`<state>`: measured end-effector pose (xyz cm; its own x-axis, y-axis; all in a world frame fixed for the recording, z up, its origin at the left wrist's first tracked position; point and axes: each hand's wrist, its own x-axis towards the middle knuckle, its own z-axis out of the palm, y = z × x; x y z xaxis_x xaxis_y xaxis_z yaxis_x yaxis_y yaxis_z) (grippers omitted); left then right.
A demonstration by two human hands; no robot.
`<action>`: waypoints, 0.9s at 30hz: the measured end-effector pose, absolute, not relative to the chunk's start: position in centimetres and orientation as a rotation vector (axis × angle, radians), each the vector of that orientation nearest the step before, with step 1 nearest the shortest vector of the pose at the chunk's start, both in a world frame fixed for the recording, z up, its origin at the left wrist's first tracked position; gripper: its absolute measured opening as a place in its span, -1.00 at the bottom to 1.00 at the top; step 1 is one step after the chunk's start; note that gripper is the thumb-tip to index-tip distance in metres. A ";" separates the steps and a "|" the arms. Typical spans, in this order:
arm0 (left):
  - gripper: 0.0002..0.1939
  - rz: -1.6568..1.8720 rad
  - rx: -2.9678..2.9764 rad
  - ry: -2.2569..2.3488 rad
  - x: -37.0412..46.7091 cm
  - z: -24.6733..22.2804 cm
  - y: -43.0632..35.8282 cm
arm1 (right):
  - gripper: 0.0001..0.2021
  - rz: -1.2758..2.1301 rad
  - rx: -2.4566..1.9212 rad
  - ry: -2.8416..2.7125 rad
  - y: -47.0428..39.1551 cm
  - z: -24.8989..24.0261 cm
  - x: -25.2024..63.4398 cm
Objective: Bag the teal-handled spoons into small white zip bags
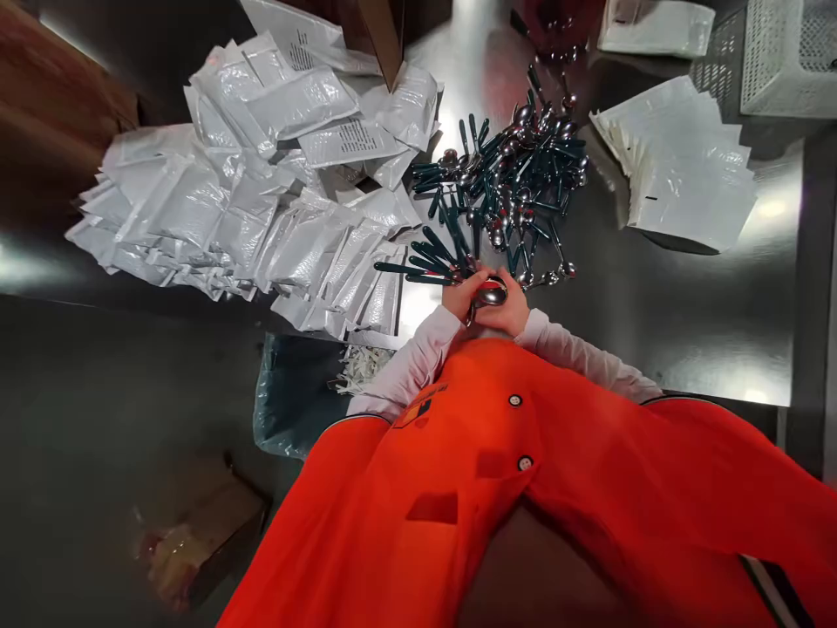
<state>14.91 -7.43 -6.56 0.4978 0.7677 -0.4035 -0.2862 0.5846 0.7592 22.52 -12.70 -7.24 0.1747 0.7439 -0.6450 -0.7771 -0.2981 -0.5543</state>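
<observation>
Brown box (58,78): cut off at the upper left, contents unseen.
Packets (196,192): white, overlapping heap; lower ones hidden, print too small to read.
Plastic-lined bin (281,397): below the bench's near edge, partly covered by the left sleeve.
Left grip (463,295): closed on the held spoons (492,295), its fingers covering some necks.
Held spoons: between both grips at the near edge; dark handles fanned up and leftward, shiny metal bowls gathered low, exact count unclear.
Right grip (506,305): closed around the same bunch, fingertips partly hidden.
Loose spoons (523,166): tangled pile just beyond the grips, far end blurred.
White bags (686,166): fanned stack, right of the pile.
Bench (693,323): bare metal between these bags and the near edge.
White basket (785,70): cut off at upper right.
</observation>
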 end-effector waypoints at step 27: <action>-0.69 0.615 0.794 0.732 12.8 -5.7 -3.2 | -0.65 1.263 -1.304 -0.079 -14.2 -8.9 22.2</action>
<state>12.85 -3.17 -5.74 0.5988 0.7235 -0.3435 -0.2135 0.5576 0.8022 22.24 -14.21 -8.86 0.3969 0.7128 -0.5782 -0.6353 -0.2413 -0.7336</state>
